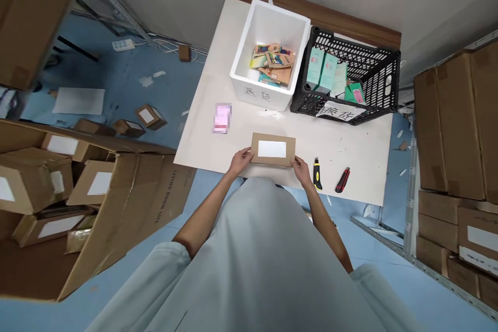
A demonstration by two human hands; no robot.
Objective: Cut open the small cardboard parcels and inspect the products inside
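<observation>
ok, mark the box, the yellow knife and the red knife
box [272, 149]: head view, on its white label.
yellow knife [317, 176]: head view, middle of the handle.
red knife [343, 180]: head view, middle of the handle.

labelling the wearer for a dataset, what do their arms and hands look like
The left hand and right hand are bare: no gloves, and no watch or ring that shows. The forearms are bare too. Short pale grey-blue sleeves end near the elbows.
</observation>
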